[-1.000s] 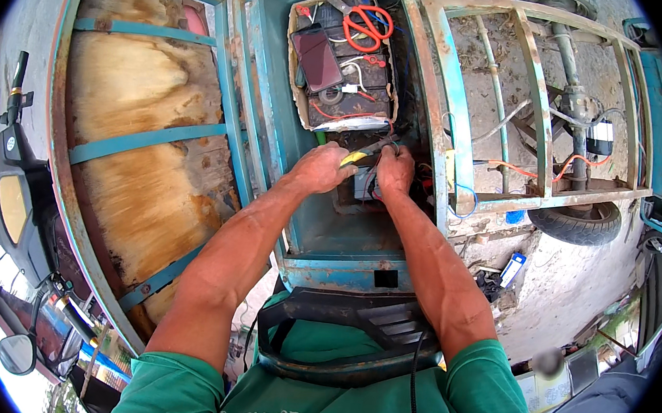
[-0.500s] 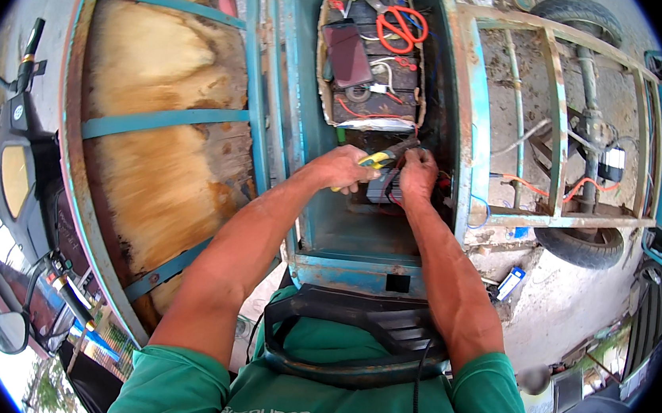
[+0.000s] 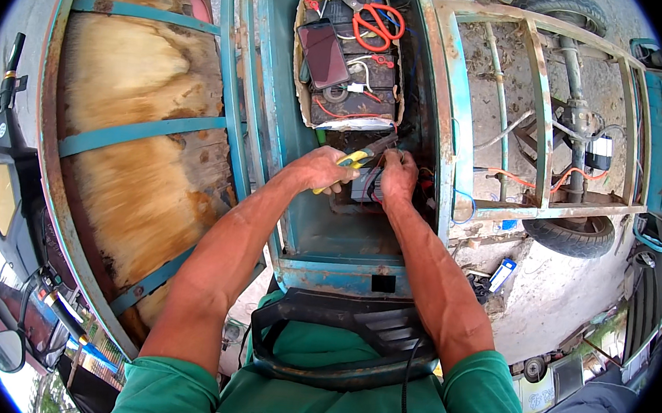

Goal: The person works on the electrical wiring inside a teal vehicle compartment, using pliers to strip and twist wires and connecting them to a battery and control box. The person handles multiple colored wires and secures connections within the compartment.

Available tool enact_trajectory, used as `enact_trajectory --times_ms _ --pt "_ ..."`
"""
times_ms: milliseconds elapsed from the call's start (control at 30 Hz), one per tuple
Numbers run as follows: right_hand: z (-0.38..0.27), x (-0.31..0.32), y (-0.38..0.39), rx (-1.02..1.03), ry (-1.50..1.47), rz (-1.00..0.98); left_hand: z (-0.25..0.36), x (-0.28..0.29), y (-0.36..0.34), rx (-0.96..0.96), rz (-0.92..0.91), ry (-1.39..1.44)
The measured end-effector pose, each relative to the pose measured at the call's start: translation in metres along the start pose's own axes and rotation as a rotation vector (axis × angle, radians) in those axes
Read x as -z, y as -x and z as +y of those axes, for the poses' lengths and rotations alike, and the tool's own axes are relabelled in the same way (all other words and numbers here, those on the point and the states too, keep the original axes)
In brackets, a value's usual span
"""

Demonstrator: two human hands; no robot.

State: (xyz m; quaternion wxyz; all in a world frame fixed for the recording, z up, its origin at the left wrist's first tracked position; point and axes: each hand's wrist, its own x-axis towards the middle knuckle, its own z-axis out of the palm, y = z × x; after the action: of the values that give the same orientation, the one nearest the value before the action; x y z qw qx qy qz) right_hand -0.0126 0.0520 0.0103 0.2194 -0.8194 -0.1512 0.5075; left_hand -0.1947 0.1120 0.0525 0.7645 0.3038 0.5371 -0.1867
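Note:
My left hand (image 3: 320, 169) grips yellow-handled pliers (image 3: 355, 159), their jaws pointing right toward a bundle of wires (image 3: 381, 181). My right hand (image 3: 398, 175) pinches those wires just beside the pliers' tip. Both hands work inside a rusty teal metal compartment (image 3: 328, 238). Above them a cardboard tray (image 3: 303, 100) holds dark batteries, a phone (image 3: 324, 53) and red-handled scissors (image 3: 379, 22).
A worn wooden panel with teal straps (image 3: 131, 131) lies left. Right, an open metal frame (image 3: 532, 106) shows an axle, a motor, orange wires and a tyre (image 3: 571, 234). A scooter mirror (image 3: 6, 349) sits lower left. A small blue-white item (image 3: 502, 275) lies on the ground.
The view has shifted so the compartment sits a little lower and more central. Both hands stay together at the wires, the pliers still in the left hand.

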Motion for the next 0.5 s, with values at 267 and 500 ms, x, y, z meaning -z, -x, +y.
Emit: enact_trajectory --times_ms 267,500 --pt "0.019 0.001 -0.007 -0.037 -0.045 0.037 0.004 0.000 0.005 -0.015 0.051 -0.008" --pt "0.012 0.001 -0.001 -0.079 -0.117 -0.008 -0.004 0.000 0.001 -0.190 0.105 -0.129"
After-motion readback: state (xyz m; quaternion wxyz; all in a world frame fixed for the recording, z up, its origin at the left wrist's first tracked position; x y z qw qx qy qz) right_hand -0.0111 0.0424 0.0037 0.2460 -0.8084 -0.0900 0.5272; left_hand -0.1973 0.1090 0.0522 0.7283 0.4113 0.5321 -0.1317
